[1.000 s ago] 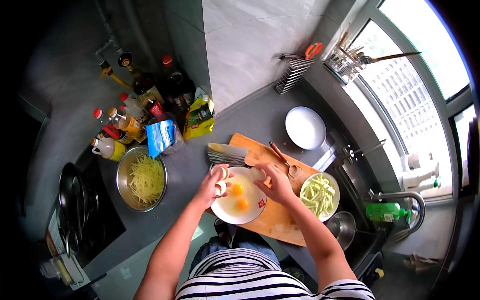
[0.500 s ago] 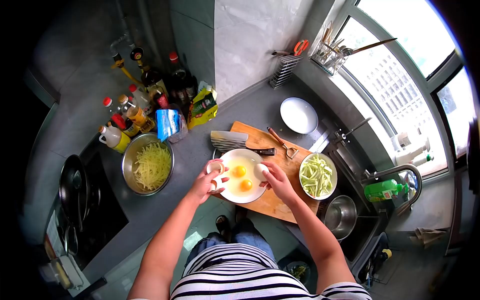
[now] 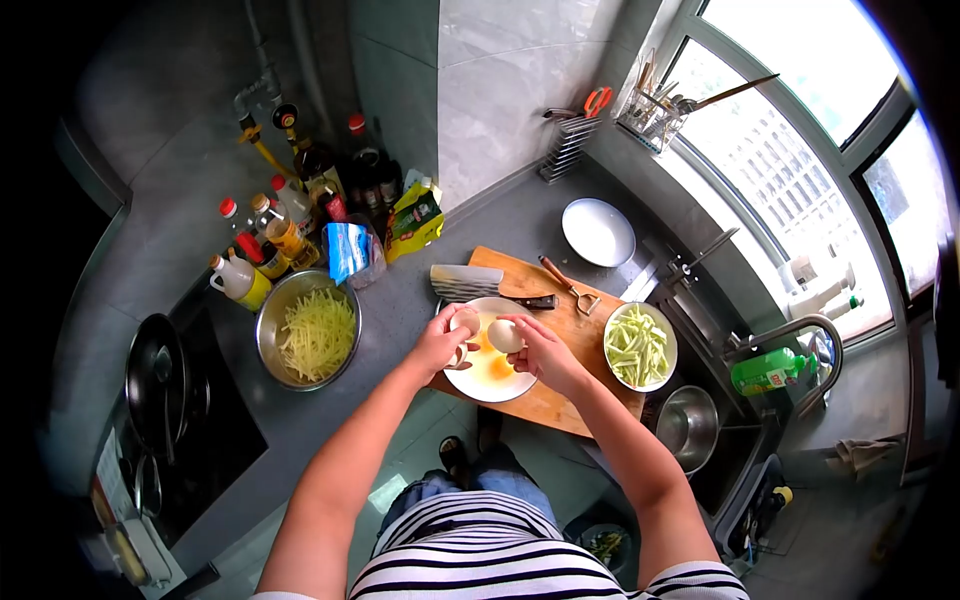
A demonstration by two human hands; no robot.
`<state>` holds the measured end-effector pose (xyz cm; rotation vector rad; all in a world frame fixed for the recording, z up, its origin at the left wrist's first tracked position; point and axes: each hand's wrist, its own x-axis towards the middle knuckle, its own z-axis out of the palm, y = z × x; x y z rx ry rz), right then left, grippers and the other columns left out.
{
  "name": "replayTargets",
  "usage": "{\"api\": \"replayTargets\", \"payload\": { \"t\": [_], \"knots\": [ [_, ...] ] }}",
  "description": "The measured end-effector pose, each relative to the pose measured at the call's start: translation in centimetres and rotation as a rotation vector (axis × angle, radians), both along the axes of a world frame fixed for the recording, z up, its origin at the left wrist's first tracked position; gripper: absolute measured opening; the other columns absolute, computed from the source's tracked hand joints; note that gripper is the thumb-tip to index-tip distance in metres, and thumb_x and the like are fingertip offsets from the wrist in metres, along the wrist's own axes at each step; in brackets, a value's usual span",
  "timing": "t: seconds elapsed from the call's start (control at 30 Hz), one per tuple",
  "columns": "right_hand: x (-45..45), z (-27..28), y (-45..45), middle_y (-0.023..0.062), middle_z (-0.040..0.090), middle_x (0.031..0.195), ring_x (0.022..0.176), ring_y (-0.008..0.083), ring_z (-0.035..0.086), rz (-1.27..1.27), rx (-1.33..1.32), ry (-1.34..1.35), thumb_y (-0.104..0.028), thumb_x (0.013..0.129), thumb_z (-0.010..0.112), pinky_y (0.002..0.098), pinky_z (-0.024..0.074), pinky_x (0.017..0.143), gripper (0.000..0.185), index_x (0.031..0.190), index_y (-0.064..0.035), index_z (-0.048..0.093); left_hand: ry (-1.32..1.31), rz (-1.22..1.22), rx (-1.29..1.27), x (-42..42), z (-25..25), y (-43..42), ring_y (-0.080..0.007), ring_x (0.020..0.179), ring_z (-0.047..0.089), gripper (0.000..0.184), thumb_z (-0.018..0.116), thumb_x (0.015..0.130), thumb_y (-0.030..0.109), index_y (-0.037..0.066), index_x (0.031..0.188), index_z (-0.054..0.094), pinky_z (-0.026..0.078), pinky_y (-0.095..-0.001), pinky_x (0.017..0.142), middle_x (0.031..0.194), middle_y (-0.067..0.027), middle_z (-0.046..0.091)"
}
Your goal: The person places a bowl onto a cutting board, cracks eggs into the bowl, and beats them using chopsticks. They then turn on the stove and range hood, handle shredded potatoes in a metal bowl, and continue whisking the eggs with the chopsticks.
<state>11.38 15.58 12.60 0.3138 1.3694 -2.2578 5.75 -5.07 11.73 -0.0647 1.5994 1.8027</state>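
Observation:
My left hand [image 3: 438, 343] is closed around eggshell pieces [image 3: 464, 320] at the left rim of a white plate [image 3: 490, 392]. In my right hand [image 3: 543, 352] is a whitish egg [image 3: 505, 336], held over the plate; whether its shell is whole I cannot tell. Egg yolks [image 3: 500, 368] in clear egg white lie in the plate, partly hidden by the hands. The plate rests on a wooden cutting board [image 3: 565, 400]. Behind it lies a cleaver [image 3: 468, 283] with a black handle, and to its right a peeler [image 3: 572, 285].
A steel bowl of pale shreds [image 3: 318, 335] stands left, near bottles [image 3: 285, 235] and a black pan [image 3: 157, 385]. On the right are a bowl of green strips [image 3: 637, 346], a steel bowl [image 3: 687, 425] and the faucet [image 3: 830, 345]. An empty white plate [image 3: 598, 232] sits behind.
My right hand has moved left with the egg, towards my left hand and over the plate. The eggshell pieces stay in my left hand. The camera view has shifted.

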Motion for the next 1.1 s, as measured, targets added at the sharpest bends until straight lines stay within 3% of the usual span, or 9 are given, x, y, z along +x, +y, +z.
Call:
{"api": "replayTargets", "payload": {
  "t": [0.23,0.33,0.4,0.5,0.6,0.73,1.1],
  "knots": [
    [1.3,0.1,0.5,0.0006,0.057,0.100,0.074,0.0069,0.058,-0.010,-0.017,0.077,-0.022,0.097,0.049,0.0197,0.0469,0.064,0.035,0.130,-0.0097,0.046,-0.031,-0.063,0.085,1.0,0.1,-0.1,-0.0157,0.093,0.062,0.038,0.043,0.090,0.011,0.024,0.125,0.045,0.055,-0.0301,0.062,0.119,-0.0026,0.050],
    [1.4,0.3,0.8,0.0003,0.057,0.099,0.075,0.0061,0.058,0.027,0.048,0.075,-0.021,0.097,0.050,0.0196,0.0469,0.065,0.036,0.130,-0.0084,0.045,-0.010,-0.090,0.045,1.1,-0.2,0.3,-0.0154,0.092,0.062,0.037,0.044,0.090,0.012,0.024,0.125,0.045,0.055,-0.0294,0.060,0.122,-0.0022,0.047],
    [1.3,0.8,0.5,-0.0001,0.058,0.097,0.075,0.0055,0.058,0.044,0.230,0.088,-0.022,0.096,0.050,0.0198,0.0470,0.064,0.038,0.131,-0.0074,0.045,-0.015,-0.127,0.057,1.1,0.2,0.5,-0.0150,0.091,0.063,0.033,0.048,0.091,0.015,0.023,0.124,0.045,0.055,-0.0282,0.058,0.122,-0.0016,0.047],
    [0.9,1.2,0.4,0.0001,0.059,0.095,0.076,0.0051,0.058,0.089,0.425,0.129,-0.022,0.096,0.051,0.0203,0.0476,0.064,0.040,0.132,-0.0055,0.044,0.006,-0.139,0.059,1.1,1.3,0.9,-0.0131,0.084,0.062,0.035,0.060,0.088,0.021,0.020,0.120,0.046,0.054,-0.0260,0.054,0.112,-0.0015,0.052],
    [0.4,1.4,0.0,0.0014,0.060,0.095,0.077,0.0057,0.059,0.171,0.481,0.163,-0.022,0.096,0.051,0.0210,0.0483,0.065,0.042,0.133,-0.0039,0.044,0.403,-0.244,-0.133,0.6,0.3,1.1,-0.0114,0.079,0.061,0.044,0.072,0.081,0.024,0.018,0.117,0.047,0.053,-0.0243,0.052,0.098,-0.0016,0.058],
    [-0.2,0.8,-0.6,0.0056,0.062,0.098,0.080,0.0096,0.062,0.202,0.503,0.206,-0.021,0.093,0.052,0.0230,0.0490,0.065,0.045,0.133,-0.0014,0.044,0.762,-0.248,-0.243,0.0,0.0,1.2,-0.0120,0.078,0.061,0.046,0.076,0.074,0.018,0.015,0.113,0.052,0.054,-0.0248,0.053,0.094,-0.0037,0.061],
    [-1.4,0.5,-0.6,0.0101,0.061,0.101,0.084,0.0126,0.064,0.197,0.537,0.303,-0.010,0.087,0.058,0.0255,0.0530,0.069,0.051,0.133,0.0004,0.040,0.694,-0.177,-0.180,-0.8,0.9,0.9,-0.0149,0.083,0.063,0.044,0.074,0.072,0.015,0.013,0.111,0.053,0.057,-0.0291,0.062,0.095,-0.0067,0.063]
  ]
}}
